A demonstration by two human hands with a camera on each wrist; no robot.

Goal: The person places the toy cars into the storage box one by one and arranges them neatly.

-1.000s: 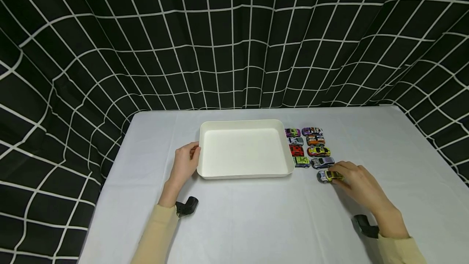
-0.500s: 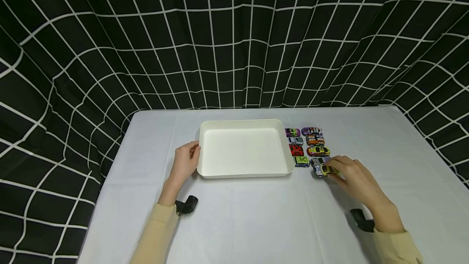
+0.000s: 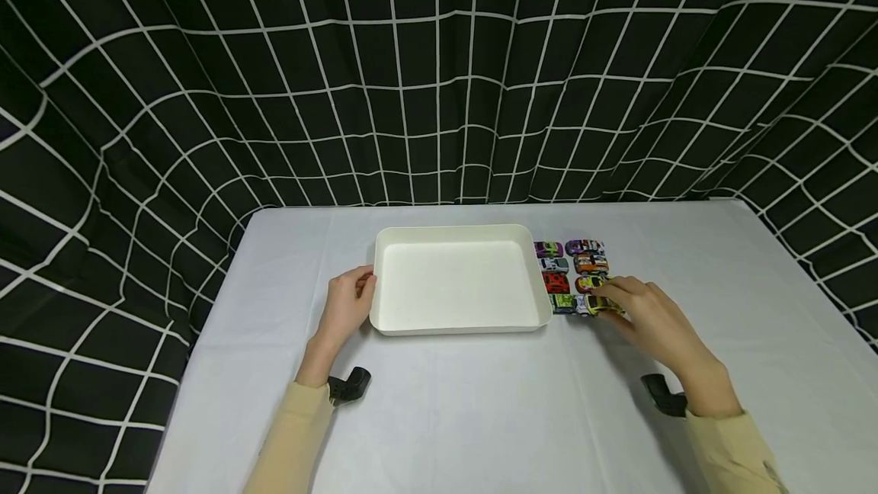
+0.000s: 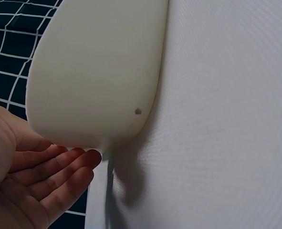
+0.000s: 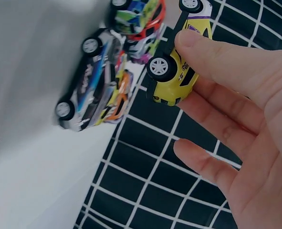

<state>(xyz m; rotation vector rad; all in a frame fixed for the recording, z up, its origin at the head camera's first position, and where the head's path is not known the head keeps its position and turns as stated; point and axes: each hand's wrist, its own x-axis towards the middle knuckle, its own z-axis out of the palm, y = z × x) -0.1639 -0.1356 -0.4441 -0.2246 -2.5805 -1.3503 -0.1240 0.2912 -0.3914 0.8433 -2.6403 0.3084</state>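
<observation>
My right hand (image 3: pixel 652 322) pinches a yellow toy car (image 5: pixel 172 78) with a white front, thumb on its near side and fingers behind. In the head view this car overlaps a silver pickup-like toy car (image 5: pixel 86 81) in the row below it; the right wrist view shows the two apart, the held one raised. My left hand (image 3: pixel 346 303) rests at the left end wall of the white tray (image 3: pixel 379 273), its fingertips (image 4: pixel 94 156) right at the wall and its fingers loosely extended.
Several other toy cars stand in two columns right of the tray, among them a red one (image 3: pixel 555 283), an orange one (image 3: pixel 590 262) and a purple one (image 3: pixel 583 247). A white cloth (image 3: pixel 453 402) covers the table; a black gridded curtain (image 3: pixel 439 59) hangs behind.
My right hand has carried the yellow toy car up and slightly left, from in front of the columns to over the nearest silver car. The left hand and tray have stayed put.
</observation>
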